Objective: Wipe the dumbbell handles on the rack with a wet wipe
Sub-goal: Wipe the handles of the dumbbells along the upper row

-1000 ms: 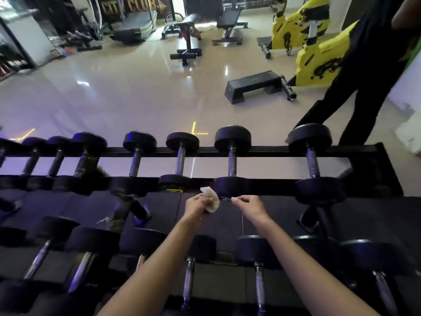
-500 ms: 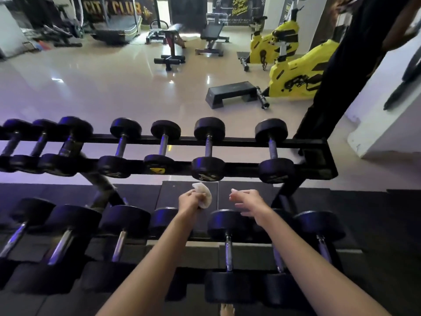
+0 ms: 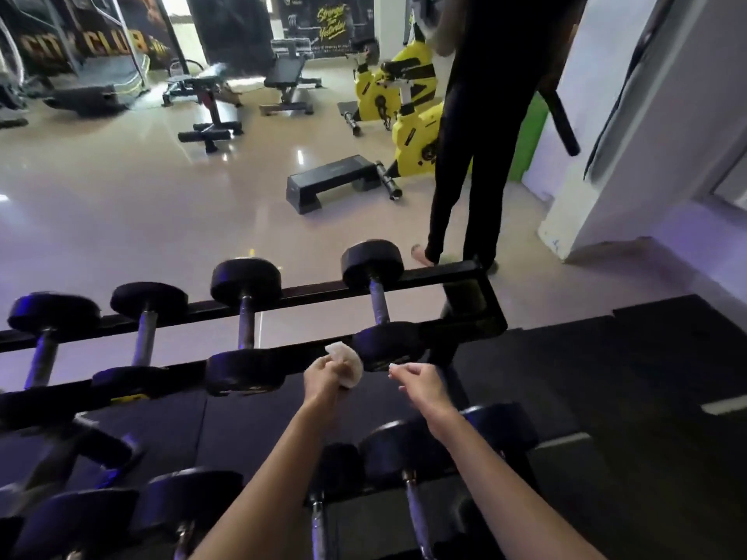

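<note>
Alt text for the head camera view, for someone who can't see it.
A person's left hand holds a white wipe near the rightmost dumbbell on the upper tier of a rack; the right hand hovers beside it.

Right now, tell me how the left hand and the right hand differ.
The left hand grips the wipe; the right hand has no wipe, and whether it pinches anything small is unclear. The left hand is before the gap between two dumbbells; the right hand is just below the near head of the end dumbbell. Both reach toward the top row, and neither touches a handle.
</note>
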